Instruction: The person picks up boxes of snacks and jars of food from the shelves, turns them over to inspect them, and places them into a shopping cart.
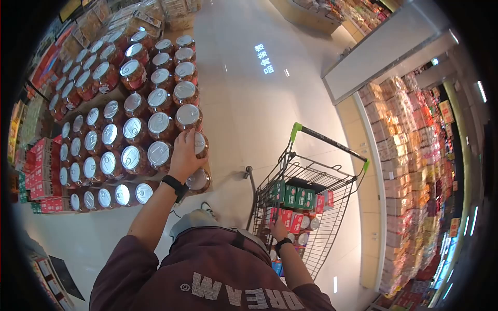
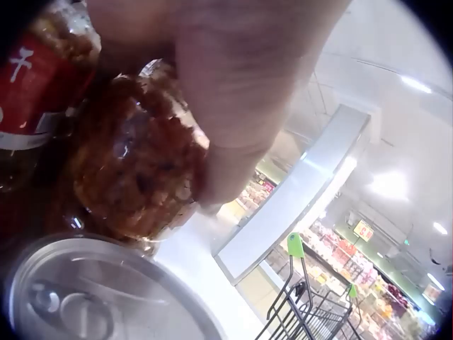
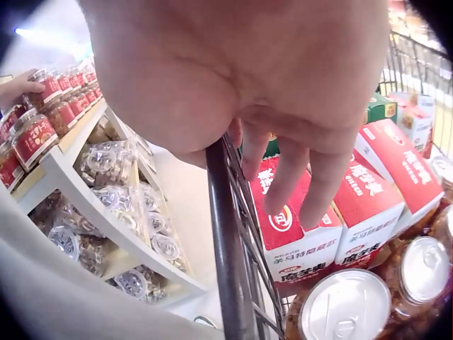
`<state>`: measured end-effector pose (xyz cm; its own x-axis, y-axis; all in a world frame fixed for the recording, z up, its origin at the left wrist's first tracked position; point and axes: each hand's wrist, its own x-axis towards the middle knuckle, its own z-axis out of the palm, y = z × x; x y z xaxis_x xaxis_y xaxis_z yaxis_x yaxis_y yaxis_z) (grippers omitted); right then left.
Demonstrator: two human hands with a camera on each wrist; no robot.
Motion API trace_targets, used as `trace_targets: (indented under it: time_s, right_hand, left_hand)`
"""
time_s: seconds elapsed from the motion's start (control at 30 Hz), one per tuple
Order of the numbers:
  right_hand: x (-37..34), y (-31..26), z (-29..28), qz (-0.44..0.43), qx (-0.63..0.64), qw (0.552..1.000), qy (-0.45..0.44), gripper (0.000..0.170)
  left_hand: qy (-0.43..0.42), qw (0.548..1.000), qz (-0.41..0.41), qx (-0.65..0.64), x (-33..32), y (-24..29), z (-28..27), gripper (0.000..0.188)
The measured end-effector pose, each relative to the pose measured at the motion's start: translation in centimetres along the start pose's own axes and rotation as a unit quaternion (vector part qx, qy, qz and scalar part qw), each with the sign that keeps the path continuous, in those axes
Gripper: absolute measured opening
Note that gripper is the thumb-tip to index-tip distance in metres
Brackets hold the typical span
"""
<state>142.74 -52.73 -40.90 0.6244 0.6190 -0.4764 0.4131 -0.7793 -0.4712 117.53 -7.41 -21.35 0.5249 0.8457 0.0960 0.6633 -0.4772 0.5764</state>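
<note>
My left hand [image 1: 185,157] grips a glass jar [image 1: 201,145] with a silver pull-tab lid at the corner of a display of similar jars. In the left wrist view, the fingers and thumb stand around a jar [image 2: 131,166] filled with reddish-brown food. My right hand [image 3: 248,85] holds the side rail [image 3: 223,234] of a shopping cart, with the fingers hanging over its inner side. Beneath them in the cart lie red and white boxes [image 3: 297,227], green boxes [image 1: 296,197] and lidded jars [image 3: 347,308].
The jar display [image 1: 132,129] stands in several rows on the left, with bagged goods [image 3: 106,159] on shelves below it. The cart's handle [image 1: 332,141] points away from me. Packaged goods [image 1: 399,186] fill the shelves along the right, beyond a pale floor [image 1: 244,93].
</note>
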Motion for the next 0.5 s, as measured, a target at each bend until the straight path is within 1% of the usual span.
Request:
trace_targets:
  time_s: [0.03, 0.07, 0.1, 0.17, 0.2, 0.23, 0.27, 0.3, 0.33, 0.37, 0.4, 0.43, 0.47, 0.5]
  right_hand:
    - [0.6, -0.3, -0.1, 0.007, 0.002, 1.000, -0.007, 0.047]
    - [1.2, 0.4, 0.5, -0.017, -0.010, 1.000, -0.005, 0.045]
    - [1.8, 1.0, 0.9, -0.020, 0.025, 0.999, -0.009, 0.046]
    - [2.3, -0.2, 0.3, 0.002, 0.012, 1.000, -0.028, 0.046]
    - [2.5, -1.0, -0.1, -0.005, 0.007, 1.000, -0.028, 0.046]
    - [2.7, -1.5, -0.5, 0.009, -0.015, 0.999, -0.033, 0.047]
    - [2.9, -2.2, -0.8, 0.023, -0.037, 0.998, -0.038, 0.047]
    - [3.7, -1.2, -0.4, 0.018, -0.041, 0.998, -0.040, 0.047]
    - [4.6, 0.0, -0.3, -0.020, -0.016, 0.999, -0.036, 0.048]
    - [5.6, 1.4, 0.0, -0.057, 0.010, 0.998, -0.035, 0.049]
    - [6.5, 2.0, 0.2, -0.023, -0.001, 0.999, -0.036, 0.052]
    - [7.9, 2.8, 0.1, -0.030, -0.004, 0.999, -0.043, 0.050]
    - [7.8, 1.8, -0.9, -0.100, -0.040, 0.994, -0.013, 0.047]
    - [9.6, 2.8, -1.4, -0.051, -0.058, 0.994, -0.083, 0.071]
  left_hand:
    - [-0.004, 1.000, -0.001, -0.007, 0.0, -0.2, -0.2, 0.104]
    - [0.017, 1.000, 0.013, -0.016, -0.1, -0.9, 0.3, 0.103]
    - [0.026, 0.999, 0.008, -0.024, -0.3, -1.2, 0.5, 0.103]
    - [0.039, 0.998, 0.045, -0.036, -0.4, -1.7, 0.2, 0.102]
    - [0.040, 0.997, 0.049, -0.050, -0.6, -1.7, 0.0, 0.103]
    - [0.047, 0.997, 0.044, -0.050, -0.9, -1.7, -0.2, 0.103]
    - [0.048, 0.996, 0.058, -0.057, -1.3, -1.6, -0.7, 0.103]
    - [0.048, 0.994, 0.072, -0.062, -1.6, -1.6, -1.2, 0.104]
    - [0.068, 0.991, 0.083, -0.073, -1.9, -1.3, -1.8, 0.106]
    - [0.070, 0.992, 0.076, -0.071, -2.4, -0.8, -2.5, 0.106]
    - [0.079, 0.988, 0.088, -0.099, -2.7, -0.3, -3.5, 0.107]
    - [0.086, 0.983, 0.101, -0.123, -3.0, 0.0, -4.4, 0.108]
    - [0.103, 0.975, 0.128, -0.151, -3.2, 0.3, -5.2, 0.110]
    - [0.111, 0.970, 0.145, -0.161, -3.5, 0.5, -5.9, 0.112]
